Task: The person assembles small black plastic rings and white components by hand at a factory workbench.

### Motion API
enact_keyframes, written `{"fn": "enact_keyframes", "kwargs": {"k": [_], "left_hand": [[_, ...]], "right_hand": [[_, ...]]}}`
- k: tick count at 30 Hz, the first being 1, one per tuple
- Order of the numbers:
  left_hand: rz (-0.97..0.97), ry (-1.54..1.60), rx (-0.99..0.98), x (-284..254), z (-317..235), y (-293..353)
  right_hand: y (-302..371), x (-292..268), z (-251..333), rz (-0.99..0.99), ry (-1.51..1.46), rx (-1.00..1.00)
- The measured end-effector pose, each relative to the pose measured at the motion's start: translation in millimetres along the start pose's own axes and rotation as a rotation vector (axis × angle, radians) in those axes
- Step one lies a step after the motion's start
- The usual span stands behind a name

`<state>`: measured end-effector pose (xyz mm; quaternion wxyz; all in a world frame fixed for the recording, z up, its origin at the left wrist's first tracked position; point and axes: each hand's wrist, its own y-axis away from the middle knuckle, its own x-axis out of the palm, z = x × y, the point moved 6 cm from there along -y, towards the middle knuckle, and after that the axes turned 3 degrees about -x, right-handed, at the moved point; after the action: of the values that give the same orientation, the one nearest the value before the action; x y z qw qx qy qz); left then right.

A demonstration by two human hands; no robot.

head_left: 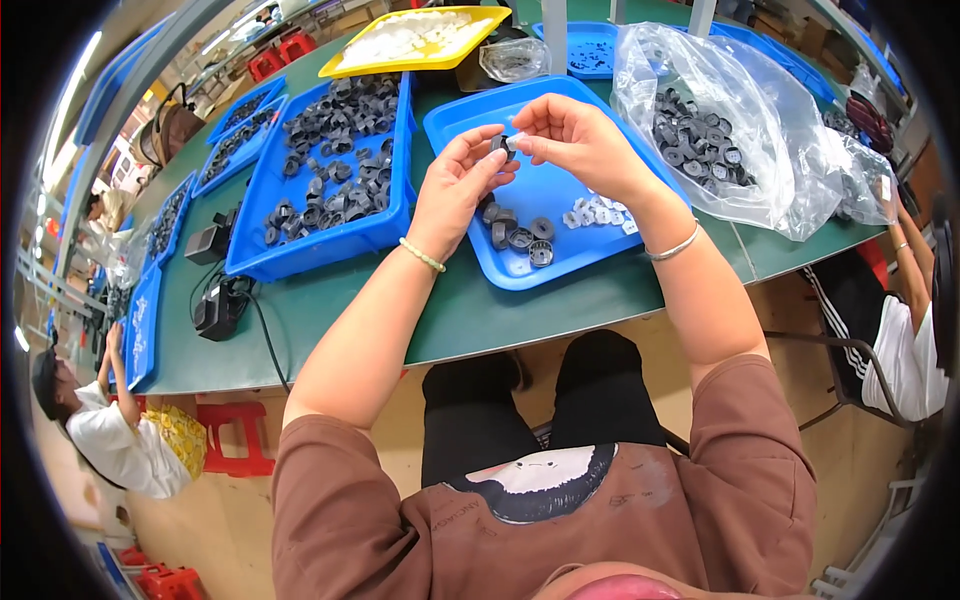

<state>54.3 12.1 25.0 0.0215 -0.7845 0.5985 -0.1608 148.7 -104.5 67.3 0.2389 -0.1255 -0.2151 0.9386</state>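
Above a shallow blue tray (570, 185), my left hand (462, 185) pinches a small dark grey ring-shaped plastic part (500, 149) between thumb and fingers. Fingertips of my right hand (582, 140) close on a tiny white plastic piece (516, 142) right at that ring; whether it sits inside the ring I cannot tell. Below my hands, several dark round parts (521, 238) lie at the tray's near left. A small pile of white pieces (598, 212) rests toward its right side.
Left of the tray stands a deep blue bin (310, 262) of dark rings. Behind are a yellow tray (400, 68) of white pieces and a smaller blue tray (590, 50). At right lies a clear plastic bag (770, 150) of dark parts. A black adapter (216, 316) trails a cable; co-workers sit at both sides.
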Motion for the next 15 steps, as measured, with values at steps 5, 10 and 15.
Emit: {"fn": "enact_keyframes", "kwargs": {"k": [5, 10, 15], "left_hand": [[0.025, 0.009, -0.014, -0.9, 2.6, -1.4], [0.038, -0.023, -0.012, 0.2, -0.5, 0.6], [0.039, -0.019, -0.015, -0.1, 0.3, -0.2]], "right_hand": [[-1.9, -1.3, -9.0, 0.043, 0.001, 0.026], [-2.6, 0.4, -7.6, 0.043, 0.032, 0.028], [-1.4, 2.2, -1.8, 0.019, 0.072, 0.012]]}}
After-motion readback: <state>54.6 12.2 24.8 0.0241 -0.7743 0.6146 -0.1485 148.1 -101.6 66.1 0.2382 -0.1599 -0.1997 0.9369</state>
